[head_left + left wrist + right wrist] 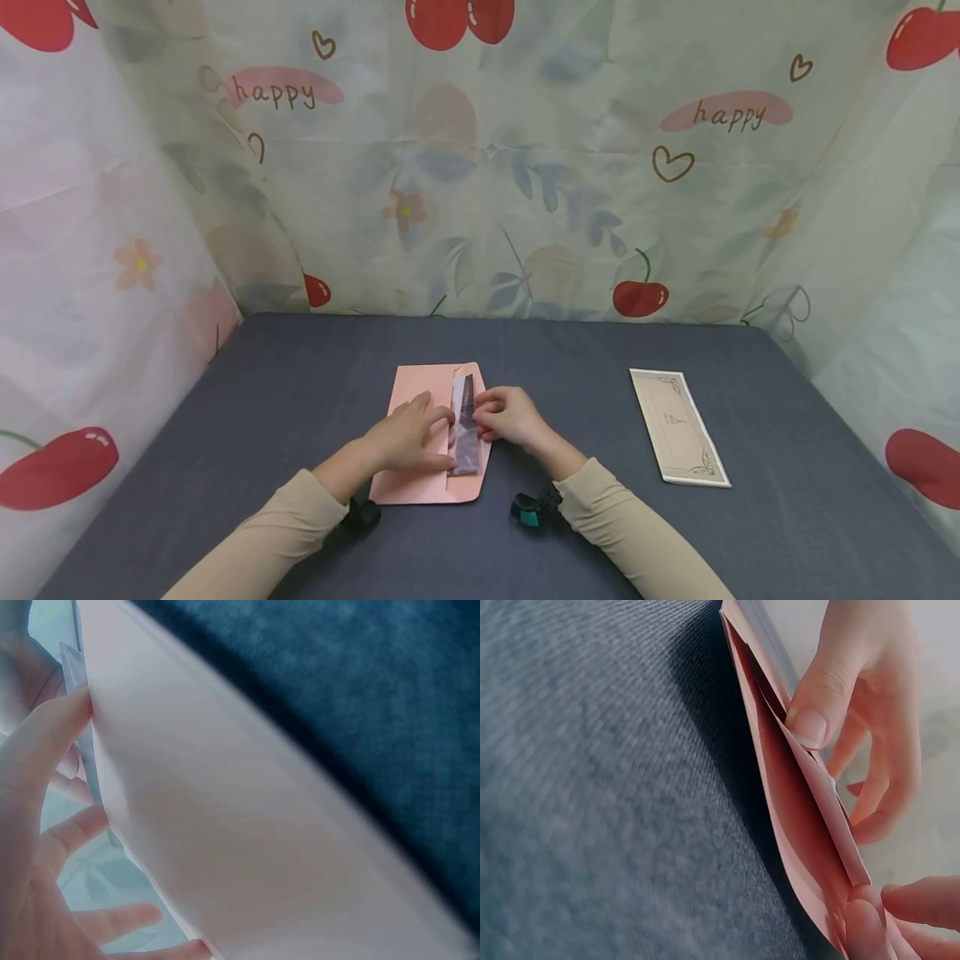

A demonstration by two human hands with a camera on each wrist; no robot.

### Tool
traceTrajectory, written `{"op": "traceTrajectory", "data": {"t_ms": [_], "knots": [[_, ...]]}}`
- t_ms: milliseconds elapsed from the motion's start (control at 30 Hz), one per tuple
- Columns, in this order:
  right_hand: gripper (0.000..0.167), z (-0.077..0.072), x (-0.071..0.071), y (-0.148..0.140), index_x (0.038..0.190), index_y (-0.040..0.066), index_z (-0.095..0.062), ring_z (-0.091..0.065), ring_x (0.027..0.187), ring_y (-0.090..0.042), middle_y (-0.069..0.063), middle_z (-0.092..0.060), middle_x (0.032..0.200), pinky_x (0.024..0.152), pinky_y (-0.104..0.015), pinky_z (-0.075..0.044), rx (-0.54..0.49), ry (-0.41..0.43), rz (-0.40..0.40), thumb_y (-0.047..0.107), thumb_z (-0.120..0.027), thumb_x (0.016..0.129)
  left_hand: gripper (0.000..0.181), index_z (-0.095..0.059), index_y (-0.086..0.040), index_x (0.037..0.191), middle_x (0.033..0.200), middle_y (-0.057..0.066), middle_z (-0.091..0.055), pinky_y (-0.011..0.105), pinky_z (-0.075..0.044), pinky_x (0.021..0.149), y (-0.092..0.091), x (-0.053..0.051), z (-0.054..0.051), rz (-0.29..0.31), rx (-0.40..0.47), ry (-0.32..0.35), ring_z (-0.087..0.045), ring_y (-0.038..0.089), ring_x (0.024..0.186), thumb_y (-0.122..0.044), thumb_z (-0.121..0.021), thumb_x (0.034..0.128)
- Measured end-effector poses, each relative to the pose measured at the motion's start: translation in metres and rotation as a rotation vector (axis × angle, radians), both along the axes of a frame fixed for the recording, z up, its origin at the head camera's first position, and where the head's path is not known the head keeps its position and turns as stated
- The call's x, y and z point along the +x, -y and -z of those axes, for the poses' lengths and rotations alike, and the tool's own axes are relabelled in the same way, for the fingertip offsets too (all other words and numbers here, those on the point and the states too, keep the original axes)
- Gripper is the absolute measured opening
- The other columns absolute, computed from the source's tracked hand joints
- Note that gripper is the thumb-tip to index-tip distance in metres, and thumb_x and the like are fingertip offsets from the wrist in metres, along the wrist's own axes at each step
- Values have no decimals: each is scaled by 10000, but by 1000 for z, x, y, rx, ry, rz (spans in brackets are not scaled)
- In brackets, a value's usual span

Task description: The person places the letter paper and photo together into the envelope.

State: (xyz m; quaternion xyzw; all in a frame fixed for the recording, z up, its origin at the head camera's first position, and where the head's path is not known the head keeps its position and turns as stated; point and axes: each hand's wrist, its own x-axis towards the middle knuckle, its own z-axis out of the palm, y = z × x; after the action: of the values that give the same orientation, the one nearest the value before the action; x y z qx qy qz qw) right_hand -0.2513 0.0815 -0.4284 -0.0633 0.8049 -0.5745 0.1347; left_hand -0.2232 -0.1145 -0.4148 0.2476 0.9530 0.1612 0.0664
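Observation:
A pink envelope (412, 492) lies on the dark table with its opening and flap towards the right. A narrow strip of a glossy grey-purple picture card (467, 454) shows along that opening, its left part hidden by the envelope. My left hand (411, 433) rests on the envelope, fingers spread, thumb and fingertips touching the edge of the opening. From the right, my right hand (513, 417) pinches the picture card's outer side with curled fingers. In the right wrist view the envelope (787, 825) gapes between its layers, and the left thumb (810, 727) touches its upper edge.
A beige booklet-like card (678, 425) with dark ornamental corners lies on the right of the table (570, 358). Dark wrist devices (528, 508) show beneath the wrists. Patterned fabric (487, 167) hangs behind and at both sides.

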Motion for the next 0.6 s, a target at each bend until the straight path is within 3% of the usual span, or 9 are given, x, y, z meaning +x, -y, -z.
{"op": "traceTrajectory", "data": {"t_ms": [267,467,600], "knots": [[299,0,2,4,1140,-78,-581,-619,582,-74,-207,-696,892,575,-272,-543,10,-9,-14,-21,-606,848,551,-543,-264,1195,1371,198,-395,529,-448,893,-1,0,-1,-48,-9,52,-484,366,1137,-509,-726,737],[307,-1,3,7,1147,-88,-573,-625,584,-76,-225,-694,909,570,-272,-543,0,-9,-24,-25,-599,848,559,-553,-251,1198,1309,184,-425,507,-458,871,-2,1,-2,-43,3,48,-498,338,1078,-493,-739,730],[306,-1,3,8,1146,-85,-574,-625,587,-75,-217,-694,904,565,-267,-542,0,-6,-27,-22,-600,848,565,-546,-250,1207,1370,207,-393,531,-443,904,-1,1,-3,-51,0,61,-481,370,1147,-499,-732,735]]}}
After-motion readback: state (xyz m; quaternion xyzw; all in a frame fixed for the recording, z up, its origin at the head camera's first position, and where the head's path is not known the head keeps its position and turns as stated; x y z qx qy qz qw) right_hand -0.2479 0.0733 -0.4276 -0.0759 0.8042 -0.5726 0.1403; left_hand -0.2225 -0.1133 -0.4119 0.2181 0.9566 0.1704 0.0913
